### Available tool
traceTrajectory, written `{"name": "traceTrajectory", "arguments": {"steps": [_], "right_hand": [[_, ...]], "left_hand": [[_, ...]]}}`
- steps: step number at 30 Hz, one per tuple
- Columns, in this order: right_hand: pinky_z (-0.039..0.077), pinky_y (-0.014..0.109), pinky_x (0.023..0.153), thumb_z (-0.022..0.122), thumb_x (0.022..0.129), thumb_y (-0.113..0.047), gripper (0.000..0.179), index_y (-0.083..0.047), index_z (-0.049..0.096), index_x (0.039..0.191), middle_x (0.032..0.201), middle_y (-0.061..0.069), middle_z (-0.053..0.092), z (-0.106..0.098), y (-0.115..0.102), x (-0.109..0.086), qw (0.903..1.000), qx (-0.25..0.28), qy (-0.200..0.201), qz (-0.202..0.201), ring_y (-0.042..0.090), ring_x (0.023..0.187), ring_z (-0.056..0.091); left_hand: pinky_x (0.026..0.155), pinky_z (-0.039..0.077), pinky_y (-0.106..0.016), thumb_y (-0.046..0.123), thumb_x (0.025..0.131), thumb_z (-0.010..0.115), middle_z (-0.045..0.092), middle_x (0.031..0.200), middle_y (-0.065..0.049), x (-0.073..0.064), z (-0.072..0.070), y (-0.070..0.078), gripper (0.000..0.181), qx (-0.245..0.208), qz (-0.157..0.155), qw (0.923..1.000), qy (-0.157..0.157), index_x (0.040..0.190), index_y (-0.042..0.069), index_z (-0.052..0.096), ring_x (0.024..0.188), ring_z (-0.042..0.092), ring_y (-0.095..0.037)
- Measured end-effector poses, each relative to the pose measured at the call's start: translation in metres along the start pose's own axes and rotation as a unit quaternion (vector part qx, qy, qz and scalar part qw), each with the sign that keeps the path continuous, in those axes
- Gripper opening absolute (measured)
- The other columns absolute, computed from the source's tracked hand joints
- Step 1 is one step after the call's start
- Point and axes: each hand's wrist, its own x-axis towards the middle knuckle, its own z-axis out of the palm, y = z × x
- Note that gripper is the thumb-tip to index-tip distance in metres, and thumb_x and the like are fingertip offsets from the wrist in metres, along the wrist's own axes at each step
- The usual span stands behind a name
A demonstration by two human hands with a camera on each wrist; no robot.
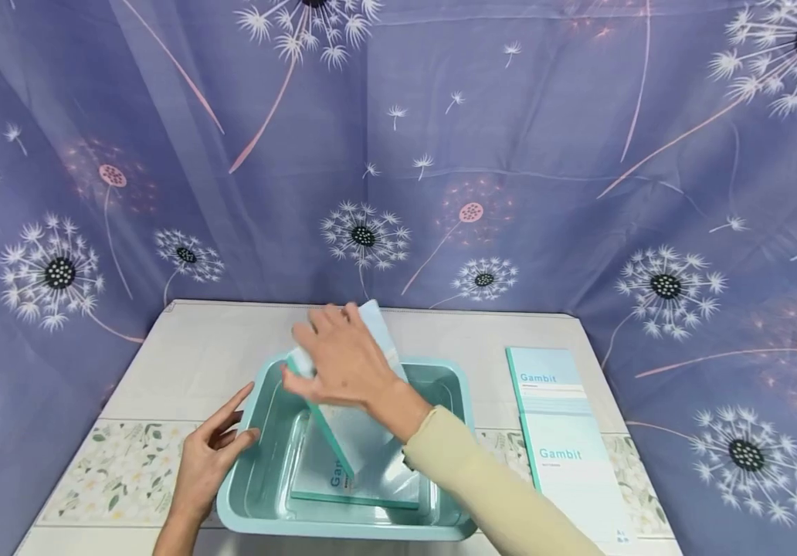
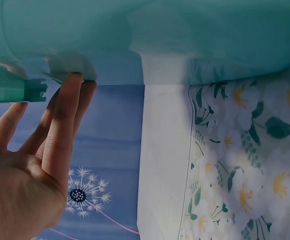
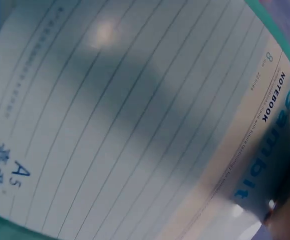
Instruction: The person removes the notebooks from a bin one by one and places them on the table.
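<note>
Sitting under the right hand (image 1: 346,355), a teal plastic basin (image 1: 343,527) holds a pale-blue notebook (image 1: 388,483); left hand (image 1: 207,463) straight-fingered at the rim, right gripping a tilted, teal-edged white notebook (image 1: 353,432).

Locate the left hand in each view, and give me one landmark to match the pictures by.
Head: the left hand is lower left of centre, at the left side of the tub.
Left wrist: lower left, extending up to the tub.
Right wrist: not in it.
Landmark: the tub, shared by head and left wrist.
</note>
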Motion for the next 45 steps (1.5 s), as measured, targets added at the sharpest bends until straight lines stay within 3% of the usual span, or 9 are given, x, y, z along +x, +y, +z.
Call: {"name": "traceTrajectory", "arguments": {"steps": [8,13,19,22,27,33,35,40,45], "right_hand": [[0.035,0.038,0.085,0.037,0.102,-0.058,0.045,-0.018,0.057,0.093,0.090,-0.002,0.052,-0.054,0.048,0.024,0.9889,0.042,0.039,0.137,0.016,0.083,0.045],[0.036,0.042,0.089,0.032,0.103,-0.060,0.056,-0.014,0.063,0.103,0.103,0.006,0.066,-0.072,0.075,0.024,0.9740,0.069,0.014,0.215,0.021,0.093,0.054],[0.036,0.054,0.111,0.032,0.102,-0.065,0.080,-0.005,0.052,0.151,0.151,0.020,0.057,-0.075,0.113,0.007,0.9504,0.097,-0.029,0.294,0.035,0.133,0.056],[0.030,0.060,0.118,0.034,0.101,-0.066,0.082,-0.005,0.050,0.152,0.155,0.021,0.054,-0.073,0.135,-0.004,0.9390,0.110,-0.032,0.324,0.038,0.140,0.052],[0.034,0.057,0.109,0.036,0.101,-0.066,0.082,-0.004,0.050,0.152,0.151,0.022,0.057,-0.064,0.164,-0.024,0.9300,0.096,-0.035,0.353,0.040,0.133,0.056],[0.026,0.063,0.117,0.034,0.100,-0.068,0.086,-0.003,0.047,0.155,0.154,0.025,0.053,-0.054,0.185,-0.046,0.9212,0.086,-0.057,0.375,0.043,0.140,0.050],[0.028,0.062,0.114,0.035,0.100,-0.068,0.086,-0.002,0.048,0.153,0.152,0.025,0.055,-0.052,0.191,-0.050,0.9224,0.081,-0.050,0.374,0.043,0.137,0.052],[0.034,0.056,0.102,0.038,0.100,-0.066,0.083,0.000,0.055,0.147,0.140,0.025,0.063,-0.050,0.205,-0.058,0.9268,0.053,-0.014,0.372,0.042,0.121,0.059],[0.033,0.050,0.089,0.040,0.100,-0.063,0.069,-0.002,0.067,0.118,0.105,0.019,0.067,-0.042,0.213,-0.066,0.9304,0.020,0.012,0.366,0.036,0.093,0.056]], "left_hand": [[0.076,0.054,-0.016,0.010,0.091,0.075,0.064,0.142,-0.022,0.003,-0.004,0.000,0.066,-0.009,0.000,0.9999,0.011,0.152,0.027,0.056,0.093,0.065,0.008],[0.074,0.056,-0.017,0.008,0.091,0.074,0.065,0.140,-0.024,0.004,-0.006,-0.001,0.067,-0.014,0.005,0.9998,0.011,0.153,0.025,0.056,0.092,0.067,0.005],[0.072,0.056,-0.019,0.008,0.091,0.074,0.065,0.139,-0.025,0.005,-0.006,-0.002,0.067,-0.014,0.005,0.9999,0.007,0.153,0.024,0.055,0.089,0.067,0.006],[0.072,0.057,-0.019,0.009,0.091,0.076,0.065,0.139,-0.023,0.006,-0.007,-0.005,0.067,-0.011,0.004,0.9999,0.008,0.153,0.024,0.055,0.091,0.071,0.000],[0.072,0.058,-0.020,0.010,0.091,0.077,0.068,0.135,-0.012,0.006,-0.009,-0.007,0.066,-0.007,0.003,0.9998,0.016,0.152,0.025,0.057,0.092,0.073,-0.001],[0.069,0.058,-0.021,0.010,0.092,0.076,0.065,0.138,-0.022,0.001,-0.013,-0.009,0.066,-0.004,-0.009,0.9999,0.009,0.153,0.024,0.055,0.087,0.068,0.009],[0.069,0.059,-0.022,0.011,0.093,0.076,0.069,0.132,-0.013,0.001,-0.014,-0.008,0.066,-0.001,-0.010,0.9999,0.013,0.153,0.025,0.055,0.086,0.068,0.009],[0.069,0.060,-0.023,0.010,0.092,0.077,0.063,0.109,0.028,0.003,-0.018,-0.006,0.066,-0.008,0.001,0.9998,0.018,0.152,0.025,0.056,0.087,0.070,0.007],[0.070,0.059,-0.021,0.012,0.091,0.078,0.059,0.110,0.034,0.003,-0.020,-0.009,0.066,-0.011,-0.003,0.9998,0.019,0.152,0.026,0.056,0.090,0.070,0.005]]}}
